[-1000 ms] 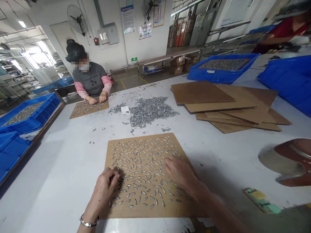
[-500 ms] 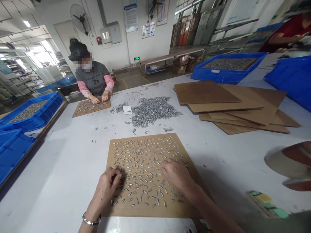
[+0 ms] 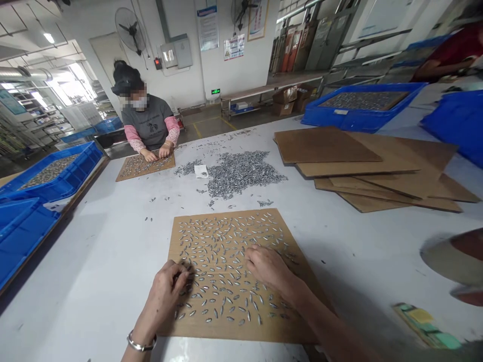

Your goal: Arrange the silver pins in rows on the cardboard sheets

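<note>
A brown cardboard sheet [image 3: 234, 329] lies flat before me, covered with many small, silvery, spindle-shaped metal pieces [image 3: 223, 300]. At its left edge is my left hand [image 3: 166, 286], fingers curled and thumb against them; a dark bit shows by the fingertips, too small to name. My right hand [image 3: 269, 266] reaches over the sheet's right half, its fingers bent together and pointing down among the pieces. Whatever its fingertips hold, if anything, is hidden. Beyond the sheet lies a large heap of the same kind of pieces [image 3: 241, 173] on the white table [image 3: 94, 251].
Stacked cardboard sheets [image 3: 328, 146] lie at the right. Blue bins [image 3: 341, 118] stand at the back right and along the left edge. Across the table a co-worker [image 3: 149, 123] handles pieces on another sheet. A yellow-green block [image 3: 426, 324] and a round container [image 3: 453, 259] are at the right.
My right hand has shifted slightly left over the sheet. My left hand stays at the left edge, nearly unmoved. The view has turned a little.
</note>
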Available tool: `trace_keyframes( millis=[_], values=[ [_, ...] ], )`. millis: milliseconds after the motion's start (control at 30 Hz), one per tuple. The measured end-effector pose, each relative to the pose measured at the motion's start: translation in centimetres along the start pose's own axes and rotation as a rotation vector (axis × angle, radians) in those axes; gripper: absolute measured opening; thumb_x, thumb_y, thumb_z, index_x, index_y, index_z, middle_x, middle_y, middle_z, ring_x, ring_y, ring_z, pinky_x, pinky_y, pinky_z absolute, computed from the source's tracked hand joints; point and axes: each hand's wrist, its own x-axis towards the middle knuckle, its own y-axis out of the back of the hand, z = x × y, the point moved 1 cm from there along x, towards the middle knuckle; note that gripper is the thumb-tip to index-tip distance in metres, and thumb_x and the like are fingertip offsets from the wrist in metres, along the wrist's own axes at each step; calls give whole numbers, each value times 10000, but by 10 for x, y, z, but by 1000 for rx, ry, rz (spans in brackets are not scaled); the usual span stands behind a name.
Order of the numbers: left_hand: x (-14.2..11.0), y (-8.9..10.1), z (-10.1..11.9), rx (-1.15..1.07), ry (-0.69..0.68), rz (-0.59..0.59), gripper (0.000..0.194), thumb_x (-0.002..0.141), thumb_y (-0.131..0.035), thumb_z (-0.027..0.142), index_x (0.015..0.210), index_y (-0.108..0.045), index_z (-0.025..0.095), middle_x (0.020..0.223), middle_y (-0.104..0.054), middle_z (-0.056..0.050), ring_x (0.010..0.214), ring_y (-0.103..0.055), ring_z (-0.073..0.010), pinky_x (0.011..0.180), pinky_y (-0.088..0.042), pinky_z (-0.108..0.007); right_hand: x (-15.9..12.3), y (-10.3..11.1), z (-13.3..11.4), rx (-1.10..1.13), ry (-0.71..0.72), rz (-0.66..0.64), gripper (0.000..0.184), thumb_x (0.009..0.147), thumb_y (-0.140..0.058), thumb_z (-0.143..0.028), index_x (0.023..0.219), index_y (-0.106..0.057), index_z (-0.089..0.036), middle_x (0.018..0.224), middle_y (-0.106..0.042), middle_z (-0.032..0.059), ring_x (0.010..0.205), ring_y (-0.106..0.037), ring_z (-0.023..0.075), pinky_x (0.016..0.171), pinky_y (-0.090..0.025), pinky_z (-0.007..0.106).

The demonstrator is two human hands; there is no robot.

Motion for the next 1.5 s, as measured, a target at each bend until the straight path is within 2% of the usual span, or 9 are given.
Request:
trace_keyframes(
  millis=[200,367,633,900,1000,1200,1300,1400,1500],
  values=[
    [1,-2,3,-11,-16,-20,369,1018,-472,474,863,-692,221,896,-658,-54,738,-629,-190,735,-509,-331,0,0,5,42,-42,52,249,948,-512,-103,815,-705,-186,916,-747,77,847,-664,181,694,-347,274],
    [1,-3,0,-3,-15,-23,344,1020,-479,462,882,-690,228,900,-652,-43,739,-623,-186,733,-494,-319,1,-1,-3,36,-6,108,262,986,-490,-136,858,-712,-192,938,-744,70,862,-670,179,726,-374,272],
    [-3,-3,0,-32,9,-23,350,1025,-478,473,880,-674,222,904,-638,-43,749,-620,-185,737,-482,-314,17,-5,-18,-5,-19,-19,233,945,-535,-108,884,-751,-171,961,-783,109,929,-722,221,738,-398,285],
    [-3,-4,-4,-29,28,-28,361,1023,-469,478,875,-674,220,913,-624,-40,747,-608,-182,737,-468,-316,12,-1,-17,16,-52,10,226,923,-536,-96,878,-746,-164,927,-775,109,854,-712,204,712,-375,284],
    [-3,-2,-1,-18,30,-21,369,1020,-460,486,882,-678,222,917,-630,-41,743,-604,-181,736,-467,-317,8,1,-5,85,-53,71,255,952,-511,-131,815,-720,-185,872,-752,76,826,-683,186,685,-345,278],
    [0,11,1,24,45,31,390,979,-458,509,840,-687,225,866,-641,-45,690,-592,-188,692,-466,-324,-12,15,49,88,-156,281,275,969,-473,-177,799,-686,-215,876,-727,39,799,-635,167,686,-331,269],
    [4,17,-2,51,68,64,417,950,-466,551,825,-699,229,839,-644,-45,661,-585,-193,675,-469,-334,-24,22,62,69,-167,261,273,966,-464,-176,793,-671,-218,850,-713,31,773,-620,164,669,-319,271],
    [6,18,-3,65,63,77,434,936,-471,577,817,-705,232,811,-645,-44,652,-592,-199,667,-477,-337,-27,22,61,52,-181,180,265,951,-470,-152,755,-638,-212,816,-688,28,733,-594,157,650,-296,278],
    [6,17,-4,73,45,73,439,933,-474,583,809,-711,235,805,-654,-44,644,-603,-197,660,-484,-334,-24,19,60,83,-155,159,242,931,-491,-133,742,-622,-209,830,-681,24,761,-596,152,672,-302,270]
  ],
)
